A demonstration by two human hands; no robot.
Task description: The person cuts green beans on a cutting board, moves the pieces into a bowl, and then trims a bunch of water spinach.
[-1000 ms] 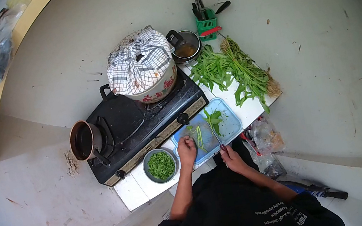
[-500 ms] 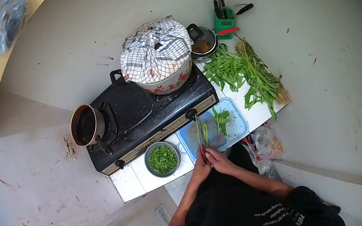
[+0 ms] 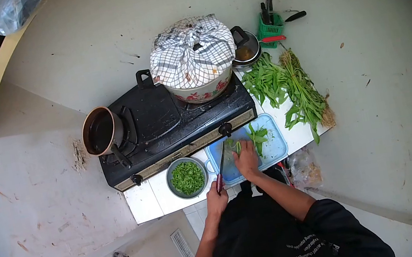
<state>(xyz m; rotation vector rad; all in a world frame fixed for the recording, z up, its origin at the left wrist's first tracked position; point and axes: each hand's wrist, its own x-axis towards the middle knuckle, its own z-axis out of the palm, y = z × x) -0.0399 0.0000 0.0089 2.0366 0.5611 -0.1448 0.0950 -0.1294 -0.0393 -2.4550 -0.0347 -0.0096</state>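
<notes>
My left hand (image 3: 217, 199) is closed round the dark red handle of a knife (image 3: 221, 165), whose blade points up over the left part of the blue cutting board (image 3: 276, 148). On the board my right hand (image 3: 246, 161) rests with its fingertips at some green stems (image 3: 234, 145), which its fingers partly hide. Leafy greens (image 3: 259, 137) lie on the board just beyond that hand. Left of the board stands a grey bowl (image 3: 171, 190) full of chopped greens (image 3: 187, 178).
Behind the board is a black stove (image 3: 147, 119) with a cloth-covered pot (image 3: 200, 94) and a small brown saucepan (image 3: 99, 131). A bundle of leafy greens (image 3: 301, 85), another pan (image 3: 247, 53) and a green utensil basket (image 3: 270, 29) are at the right.
My hands have moved apart. The left one has gone left with the knife, and the right one has reached forward onto the stems on the board. The camera view has shifted slightly.
</notes>
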